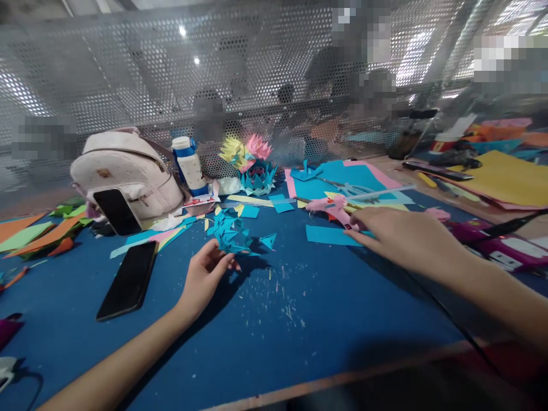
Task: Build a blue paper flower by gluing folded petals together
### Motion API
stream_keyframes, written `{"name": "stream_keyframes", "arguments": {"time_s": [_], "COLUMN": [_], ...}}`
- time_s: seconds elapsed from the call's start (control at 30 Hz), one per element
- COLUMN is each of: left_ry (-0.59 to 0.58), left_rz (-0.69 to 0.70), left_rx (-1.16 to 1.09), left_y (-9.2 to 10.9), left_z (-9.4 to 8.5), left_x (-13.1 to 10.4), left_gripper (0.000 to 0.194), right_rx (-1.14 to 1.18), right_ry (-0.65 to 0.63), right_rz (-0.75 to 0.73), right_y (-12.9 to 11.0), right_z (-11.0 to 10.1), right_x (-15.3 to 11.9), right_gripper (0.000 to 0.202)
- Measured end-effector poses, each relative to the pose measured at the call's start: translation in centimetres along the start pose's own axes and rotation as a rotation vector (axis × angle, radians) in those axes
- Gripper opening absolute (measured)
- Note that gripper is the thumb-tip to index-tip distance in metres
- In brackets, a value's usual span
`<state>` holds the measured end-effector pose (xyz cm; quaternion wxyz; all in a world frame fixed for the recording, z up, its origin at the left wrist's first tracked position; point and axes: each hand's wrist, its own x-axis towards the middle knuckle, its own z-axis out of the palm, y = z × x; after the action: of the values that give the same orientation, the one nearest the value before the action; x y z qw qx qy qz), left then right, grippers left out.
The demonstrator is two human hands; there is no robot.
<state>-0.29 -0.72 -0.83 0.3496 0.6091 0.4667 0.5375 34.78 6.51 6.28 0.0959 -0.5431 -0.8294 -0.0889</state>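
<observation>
My left hand (pixel 209 271) is closed on the underside of a blue folded-paper flower (pixel 231 231), held just above the table, with spiky petals pointing outward. Beside the flower lies a small blue paper triangle (pixel 269 241). Over on the right, my right hand (pixel 385 231) has its thumb and fingers around the handle of a pink hot glue gun (pixel 334 210); part of the handle is hidden by the fingers. The nozzle points left, and a clear glue stick (pixel 385 192) extends from the back. A blue paper strip (pixel 329 235) lies under the gun.
At the back stand a pale backpack (pixel 124 165), a phone (pixel 117 211) leaning on it, a bottle (pixel 189 165) and finished paper flowers (pixel 257 177). Another phone (pixel 128 279) lies flat at left. Coloured sheets (pixel 509 177), a purple case (pixel 492 242) and a black cord (pixel 449 319) are at right.
</observation>
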Motion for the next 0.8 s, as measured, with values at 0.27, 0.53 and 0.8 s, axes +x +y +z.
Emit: {"name": "stream_keyframes", "arguments": {"time_s": [0.27, 0.53, 0.8], "left_ry": [-0.005, -0.009, -0.024], "left_rz": [0.023, 0.001, -0.049], "left_rx": [-0.023, 0.005, -0.002], "left_y": [0.1, 0.0, 0.4], "left_z": [0.0, 0.0, 0.0], "left_x": [-0.2, 0.0, -0.1], "left_gripper": [0.013, 0.012, 0.009], "right_rx": [0.411, 0.524, 0.640], "right_ry": [-0.237, -0.439, -0.529], "right_rz": [-0.415, -0.428, -0.384], "right_y": [-8.5, -9.8, -8.8], "right_z": [0.3, 6.3, 7.6], "right_x": [4.5, 11.3, 11.7], "right_gripper": [0.014, 0.022, 0.020]}}
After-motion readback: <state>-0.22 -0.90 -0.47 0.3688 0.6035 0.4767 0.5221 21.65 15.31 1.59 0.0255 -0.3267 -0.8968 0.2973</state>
